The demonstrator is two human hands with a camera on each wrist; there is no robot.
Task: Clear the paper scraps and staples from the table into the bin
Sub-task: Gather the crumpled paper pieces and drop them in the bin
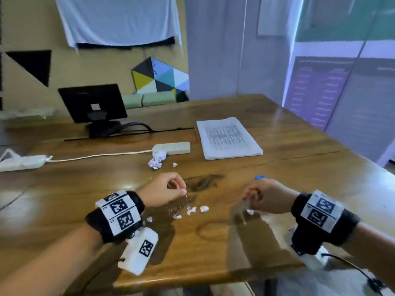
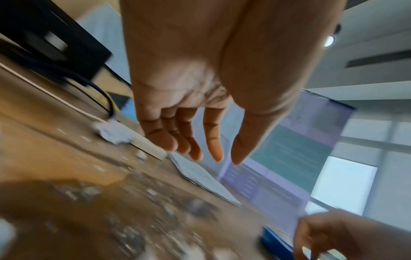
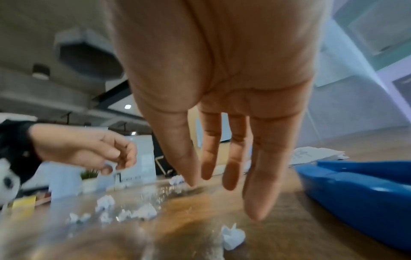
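Note:
Several small white paper scraps (image 1: 192,210) (image 3: 144,211) and glinting staples (image 1: 183,205) (image 3: 164,190) are scattered on the wooden table (image 1: 277,167) between my hands. A larger crumpled paper ball (image 1: 157,159) (image 2: 113,134) lies further back. My left hand (image 1: 179,189) (image 2: 217,159) (image 3: 120,158) hovers over the staples, fingers loosely bent, holding nothing. My right hand (image 1: 250,199) (image 3: 222,193) hangs with its fingers pointing down just above the table, empty, beside one scrap (image 1: 250,212) (image 3: 232,237). A blue bin (image 3: 355,193) (image 1: 259,177) (image 2: 273,239) sits right behind that hand.
A stack of printed sheets (image 1: 228,137) lies at the back right. A power strip (image 1: 172,148) with its cord runs left, next to the paper ball. A black screen on a stand (image 1: 93,103) with cables stands at the back left. The table's front edge (image 1: 192,278) is near my wrists.

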